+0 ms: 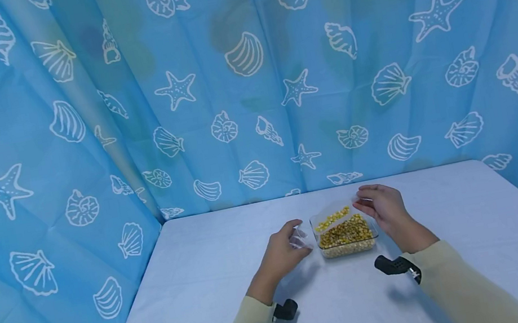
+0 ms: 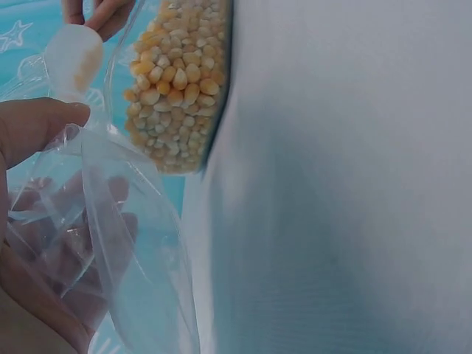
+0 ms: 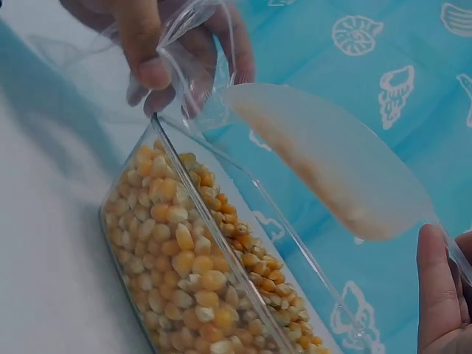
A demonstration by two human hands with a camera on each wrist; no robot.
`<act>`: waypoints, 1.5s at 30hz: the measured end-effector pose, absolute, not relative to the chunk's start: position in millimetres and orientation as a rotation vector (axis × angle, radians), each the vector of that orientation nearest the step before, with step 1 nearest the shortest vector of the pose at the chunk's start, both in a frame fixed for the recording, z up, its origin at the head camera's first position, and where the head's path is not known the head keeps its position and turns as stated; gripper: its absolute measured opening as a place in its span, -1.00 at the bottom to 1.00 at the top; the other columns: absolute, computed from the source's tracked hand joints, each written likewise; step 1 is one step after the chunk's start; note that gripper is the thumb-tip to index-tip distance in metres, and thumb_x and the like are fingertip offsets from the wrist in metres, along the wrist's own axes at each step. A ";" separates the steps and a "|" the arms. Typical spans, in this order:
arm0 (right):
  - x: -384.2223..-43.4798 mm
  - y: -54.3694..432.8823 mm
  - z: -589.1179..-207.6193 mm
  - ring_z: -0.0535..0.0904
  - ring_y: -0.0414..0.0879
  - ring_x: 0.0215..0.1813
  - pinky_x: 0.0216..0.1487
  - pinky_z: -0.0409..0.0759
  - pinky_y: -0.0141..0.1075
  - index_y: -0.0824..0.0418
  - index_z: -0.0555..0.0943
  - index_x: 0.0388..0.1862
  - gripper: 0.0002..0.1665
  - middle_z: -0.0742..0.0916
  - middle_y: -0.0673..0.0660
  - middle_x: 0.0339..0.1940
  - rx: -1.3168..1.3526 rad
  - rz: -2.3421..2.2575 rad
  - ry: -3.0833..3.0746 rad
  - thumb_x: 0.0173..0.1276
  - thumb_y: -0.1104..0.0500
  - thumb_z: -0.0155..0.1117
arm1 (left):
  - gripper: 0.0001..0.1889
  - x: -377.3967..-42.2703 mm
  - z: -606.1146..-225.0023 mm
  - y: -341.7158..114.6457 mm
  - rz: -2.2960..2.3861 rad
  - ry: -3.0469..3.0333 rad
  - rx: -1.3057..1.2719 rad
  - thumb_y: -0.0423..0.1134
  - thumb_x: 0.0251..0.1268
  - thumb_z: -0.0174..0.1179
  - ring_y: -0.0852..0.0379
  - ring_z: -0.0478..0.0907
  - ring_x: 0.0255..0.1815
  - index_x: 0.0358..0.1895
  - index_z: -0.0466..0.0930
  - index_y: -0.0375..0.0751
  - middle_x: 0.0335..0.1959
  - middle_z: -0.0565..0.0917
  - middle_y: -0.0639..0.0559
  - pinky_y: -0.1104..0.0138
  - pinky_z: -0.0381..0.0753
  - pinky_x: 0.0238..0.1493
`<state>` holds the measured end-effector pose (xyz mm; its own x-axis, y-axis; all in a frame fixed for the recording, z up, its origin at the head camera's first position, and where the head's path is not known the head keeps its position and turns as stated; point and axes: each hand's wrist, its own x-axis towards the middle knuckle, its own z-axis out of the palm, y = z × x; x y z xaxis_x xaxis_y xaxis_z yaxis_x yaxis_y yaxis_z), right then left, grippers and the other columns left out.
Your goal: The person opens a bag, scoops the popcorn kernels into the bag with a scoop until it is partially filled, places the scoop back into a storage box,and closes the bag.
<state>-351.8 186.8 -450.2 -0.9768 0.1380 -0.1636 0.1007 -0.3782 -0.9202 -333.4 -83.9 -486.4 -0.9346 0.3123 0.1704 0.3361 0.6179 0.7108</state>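
A clear glass container [image 1: 350, 243] full of yellow corn kernels [image 3: 199, 280] stands on the table between the two hands. My right hand [image 1: 386, 210] pinches the handle of a translucent white scoop [image 3: 339, 158], which hangs tilted above the container. Corn kernels [image 1: 333, 219] lie along the scoop's lower side. On the container's left, my left hand [image 1: 281, 250] holds a clear plastic bag [image 2: 136, 228] by its mouth, thumb on one side and fingers behind the film. In the right wrist view, the scoop's tip reaches right to the bag's mouth.
A white cloth covers the table [image 1: 201, 308]. Behind it and along the left side hangs a blue curtain [image 1: 216, 151] with white shell and starfish prints. Black wrist cameras [image 1: 286, 310] sit on both sleeved forearms, low over the table.
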 end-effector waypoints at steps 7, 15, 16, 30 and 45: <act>-351.8 184.1 -443.0 0.64 -0.11 -0.19 -0.03 0.60 -0.31 0.30 0.41 0.13 -0.71 0.51 0.20 -0.06 -0.311 2.501 -1.806 0.48 0.27 0.11 | -0.31 -333.4 -487.3 -83.6 -1.218 -2.794 -0.558 -0.16 0.06 0.45 0.24 0.55 -0.14 0.32 0.42 0.00 -0.02 0.63 0.12 0.20 0.58 -0.05; -349.9 182.4 -438.5 0.65 -0.11 -0.23 -0.06 0.62 -0.31 0.32 0.43 0.11 -0.72 0.53 0.21 -0.08 -0.271 2.439 -1.837 0.47 0.29 0.11 | -0.32 -334.4 -486.4 -81.9 -1.203 -2.805 -0.554 -0.17 0.07 0.44 0.28 0.56 -0.18 0.32 0.42 0.02 -0.06 0.63 0.16 0.25 0.59 -0.10; -349.5 182.1 -437.7 0.65 -0.11 -0.23 -0.06 0.62 -0.31 0.32 0.43 0.10 -0.73 0.53 0.21 -0.08 -0.270 2.439 -1.839 0.47 0.29 0.11 | -0.32 -334.2 -486.2 -81.9 -1.197 -2.808 -0.551 -0.16 0.07 0.44 0.27 0.55 -0.17 0.32 0.42 0.03 -0.05 0.63 0.15 0.24 0.59 -0.09; -345.1 177.3 -429.1 0.64 -0.10 -0.21 -0.08 0.63 -0.29 0.34 0.44 0.10 -0.70 0.54 0.24 -0.06 -0.217 2.304 -1.967 0.47 0.24 0.14 | -0.34 -333.2 -486.5 -83.1 -1.216 -2.806 -0.560 -0.20 0.09 0.43 0.28 0.56 -0.20 0.31 0.42 0.00 -0.10 0.64 0.18 0.30 0.59 -0.17; -347.0 177.5 -431.2 0.64 -0.10 -0.19 -0.08 0.63 -0.29 0.33 0.43 0.13 -0.69 0.54 0.22 -0.06 -0.267 2.321 -1.963 0.47 0.25 0.13 | -0.37 -331.3 -483.1 -84.3 -1.214 -2.812 -0.572 -0.22 0.12 0.40 0.26 0.56 -0.20 0.31 0.43 -0.01 -0.13 0.64 0.19 0.31 0.59 -0.21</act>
<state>-347.0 177.5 -431.2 -0.9807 0.1806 -0.0748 0.0438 -0.1702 -0.9844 -331.3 -84.3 -483.1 -0.9323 0.3212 0.1661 0.3412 0.6293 0.6983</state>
